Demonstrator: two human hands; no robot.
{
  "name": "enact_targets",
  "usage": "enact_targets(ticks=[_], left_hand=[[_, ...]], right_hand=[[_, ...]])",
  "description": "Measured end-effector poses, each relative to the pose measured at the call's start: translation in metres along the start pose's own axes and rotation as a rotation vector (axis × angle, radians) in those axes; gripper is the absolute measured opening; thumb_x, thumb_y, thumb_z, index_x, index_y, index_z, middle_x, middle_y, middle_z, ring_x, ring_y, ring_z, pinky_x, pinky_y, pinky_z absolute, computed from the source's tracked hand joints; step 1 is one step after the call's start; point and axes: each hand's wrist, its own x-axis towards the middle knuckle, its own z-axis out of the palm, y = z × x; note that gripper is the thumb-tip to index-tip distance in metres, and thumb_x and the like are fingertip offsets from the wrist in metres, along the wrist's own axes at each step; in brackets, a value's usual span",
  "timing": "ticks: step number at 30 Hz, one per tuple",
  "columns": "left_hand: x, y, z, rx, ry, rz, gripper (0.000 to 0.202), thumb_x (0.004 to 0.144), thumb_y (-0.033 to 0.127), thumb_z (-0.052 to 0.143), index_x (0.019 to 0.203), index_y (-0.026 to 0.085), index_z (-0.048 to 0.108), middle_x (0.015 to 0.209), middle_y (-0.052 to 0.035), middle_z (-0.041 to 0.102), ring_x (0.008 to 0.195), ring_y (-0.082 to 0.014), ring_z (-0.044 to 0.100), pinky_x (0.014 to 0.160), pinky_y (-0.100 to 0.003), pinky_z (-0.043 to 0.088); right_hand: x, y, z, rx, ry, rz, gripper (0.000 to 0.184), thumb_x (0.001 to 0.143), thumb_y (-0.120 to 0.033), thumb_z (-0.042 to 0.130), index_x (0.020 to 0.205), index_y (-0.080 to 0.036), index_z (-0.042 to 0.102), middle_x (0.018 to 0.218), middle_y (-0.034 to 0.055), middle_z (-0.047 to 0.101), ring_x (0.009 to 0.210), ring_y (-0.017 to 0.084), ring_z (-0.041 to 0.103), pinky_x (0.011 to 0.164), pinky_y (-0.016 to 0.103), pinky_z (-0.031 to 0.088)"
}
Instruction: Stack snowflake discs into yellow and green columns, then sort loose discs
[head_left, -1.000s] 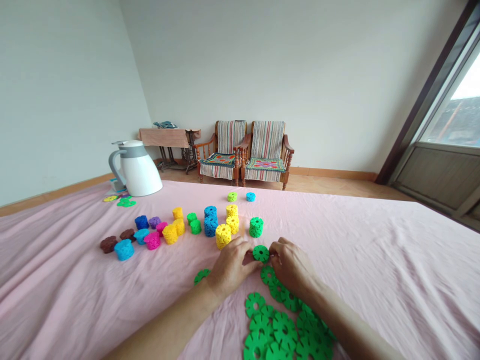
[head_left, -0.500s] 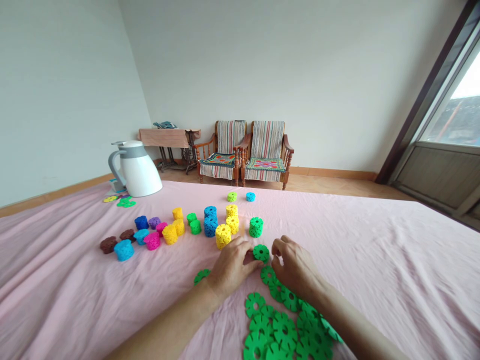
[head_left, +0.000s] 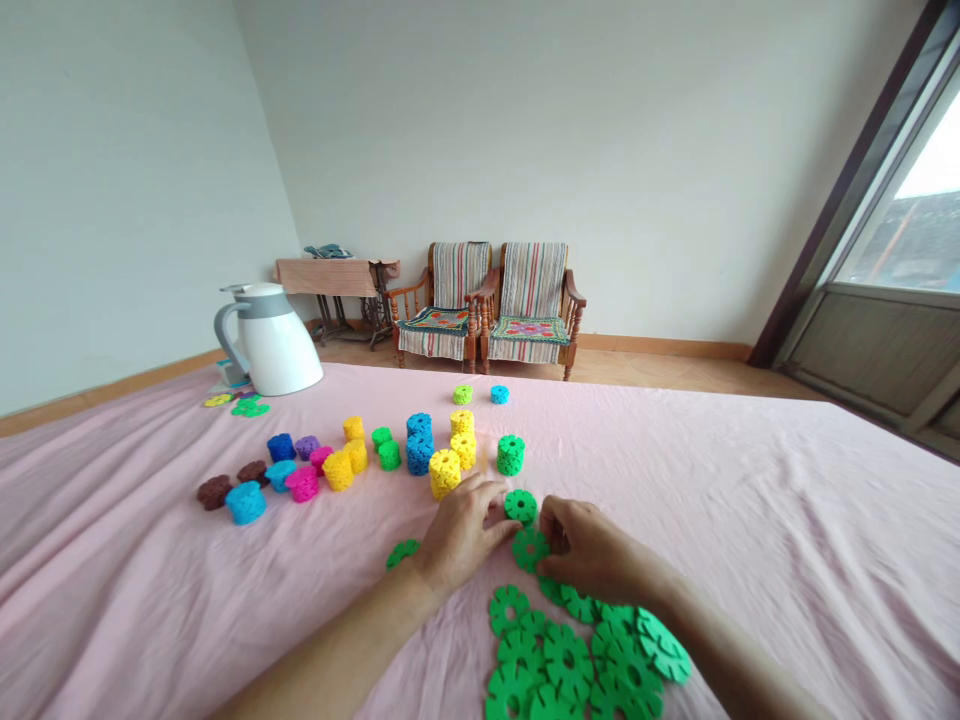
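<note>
A short stack of green notched plastic discs (head_left: 520, 506) stands on the pink cloth. My left hand (head_left: 461, 530) curves around its left side, thumb on the near side and index finger behind, touching it at the fingertips. A single green disc (head_left: 530, 549) is pinched at its right edge by my right hand (head_left: 589, 543), just in front of the stack. Below my hands lies a loose pile of green discs (head_left: 568, 660). Another green disc (head_left: 403, 553) lies partly hidden behind my left wrist. A taller green stack (head_left: 511, 455) stands just beyond.
Yellow stacks (head_left: 445, 474) and blue stacks (head_left: 420, 452) stand left of the hands. Farther left are pink (head_left: 303, 484), light blue (head_left: 246, 503) and brown stacks (head_left: 214, 491). A white jug (head_left: 279, 345) is at the back left, with wooden chairs (head_left: 529, 300) beyond the cloth.
My right hand has moved slightly down and turned, and the disc near its fingers is now pinched and drawn closer to the stack. My left hand stays nearly still beside the stack.
</note>
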Motion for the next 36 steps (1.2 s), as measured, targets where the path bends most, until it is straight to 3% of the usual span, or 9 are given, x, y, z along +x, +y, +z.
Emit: enact_targets(ticks=[3,8,11,15,20,25,32,36], left_hand=[[0.001,-0.002,0.001,-0.020,-0.004,-0.002,0.037,0.069,0.026,0.073,0.104,0.020,0.062,0.091,-0.0029,0.059,0.088,-0.0203,0.055,0.074,-0.029,0.043],[0.001,-0.005,0.002,-0.071,-0.016,-0.011,0.045,0.068,0.026,0.075,0.111,0.020,0.060,0.100,-0.0041,0.059,0.091,-0.0202,0.056,0.078,-0.030,0.043],[0.002,-0.005,0.000,-0.081,-0.035,0.000,0.041,0.071,0.027,0.072,0.110,0.020,0.061,0.098,-0.0039,0.059,0.088,-0.0191,0.056,0.075,-0.028,0.044],[0.002,-0.007,-0.001,-0.075,-0.041,0.012,0.034,0.073,0.033,0.070,0.103,0.019,0.063,0.093,-0.0038,0.059,0.081,-0.0176,0.056,0.070,-0.026,0.044],[0.002,-0.009,-0.001,-0.135,0.008,-0.033,0.030,0.080,0.029,0.061,0.108,0.018,0.060,0.089,-0.0025,0.061,0.065,-0.0122,0.054,0.062,-0.023,0.044],[0.003,-0.005,-0.003,-0.094,0.050,-0.002,0.020,0.085,0.017,0.047,0.096,0.018,0.063,0.082,-0.0018,0.062,0.074,-0.0143,0.056,0.068,-0.025,0.043],[0.000,-0.009,0.000,-0.082,0.006,-0.026,0.019,0.078,0.015,0.055,0.094,0.018,0.065,0.083,-0.0022,0.058,0.072,-0.0146,0.055,0.068,-0.025,0.043],[-0.001,-0.011,0.000,-0.101,-0.022,-0.032,0.021,0.075,0.020,0.062,0.096,0.018,0.065,0.083,-0.0018,0.058,0.068,-0.0135,0.054,0.063,-0.024,0.042]], right_hand=[[0.008,0.006,-0.004,0.227,-0.031,-0.003,0.006,0.065,-0.013,0.051,0.067,-0.018,0.051,0.057,-0.0048,0.048,0.054,0.008,0.044,0.048,0.021,0.029],[0.017,0.008,-0.006,0.313,0.167,0.023,0.008,0.068,-0.015,0.051,0.062,-0.018,0.049,0.053,-0.0056,0.044,0.051,0.008,0.043,0.047,0.021,0.029],[0.010,0.000,-0.005,0.275,0.086,-0.050,0.003,0.067,-0.015,0.054,0.067,-0.017,0.053,0.057,-0.0046,0.049,0.054,0.008,0.045,0.048,0.020,0.031],[-0.003,-0.015,-0.001,0.172,-0.025,-0.118,0.019,0.064,-0.013,0.057,0.082,-0.018,0.059,0.076,-0.0002,0.061,0.068,0.011,0.054,0.059,0.022,0.039],[-0.010,-0.025,0.006,0.034,-0.099,-0.234,0.031,0.063,-0.015,0.060,0.093,-0.021,0.061,0.094,0.0028,0.058,0.080,0.015,0.053,0.069,0.025,0.041],[-0.012,-0.028,0.009,-0.037,-0.131,-0.251,0.029,0.067,-0.019,0.058,0.096,-0.022,0.059,0.098,0.0035,0.054,0.086,0.017,0.051,0.073,0.028,0.040],[-0.011,-0.024,0.009,-0.020,-0.144,-0.220,0.030,0.058,-0.021,0.065,0.085,-0.019,0.052,0.083,0.0004,0.054,0.074,0.013,0.047,0.062,0.025,0.036],[-0.007,-0.019,0.007,0.200,-0.182,-0.181,0.022,0.060,-0.014,0.060,0.079,-0.020,0.050,0.066,-0.0052,0.050,0.059,0.009,0.044,0.050,0.021,0.030]])
